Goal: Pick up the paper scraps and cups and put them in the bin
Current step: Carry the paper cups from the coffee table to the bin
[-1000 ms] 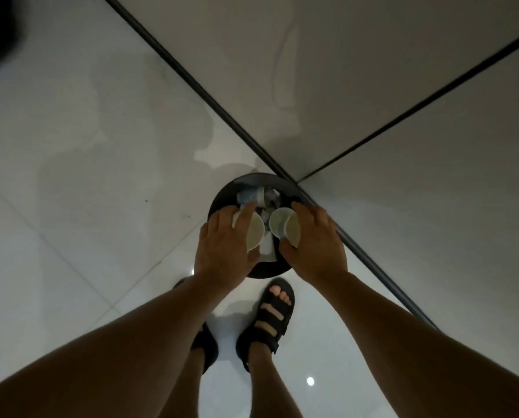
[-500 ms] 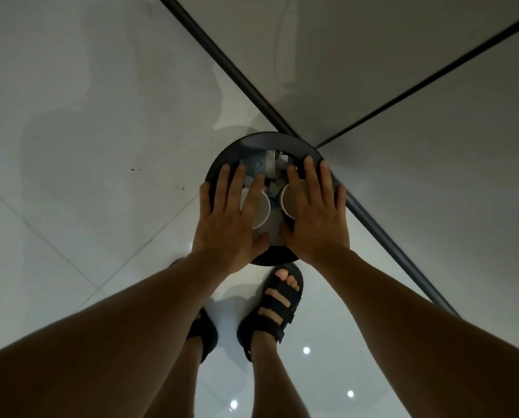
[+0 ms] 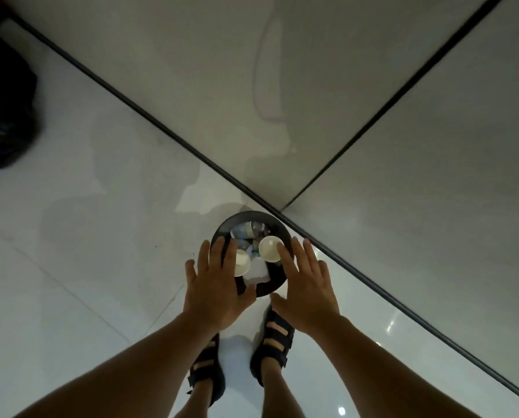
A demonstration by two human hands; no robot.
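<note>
Now: Both Hands Spread Above the Bin

Nearest, two black sandals (image 3: 275, 342) stand on the glossy white floor (image 3: 86, 267). Just beyond them, the left hand (image 3: 214, 285) and right hand (image 3: 305, 289) hover with fingers straight and apart, holding nothing, at the near rim of the round black bin (image 3: 278, 224). Inside it lie two white cups (image 3: 268, 252) among paper scraps (image 3: 256, 271). At the far left sits a black bag (image 3: 5, 116).

No writing can be read anywhere; the bluish print on the rubbish (image 3: 245, 231) in the bin (image 3: 286, 234) is too blurred.
</note>
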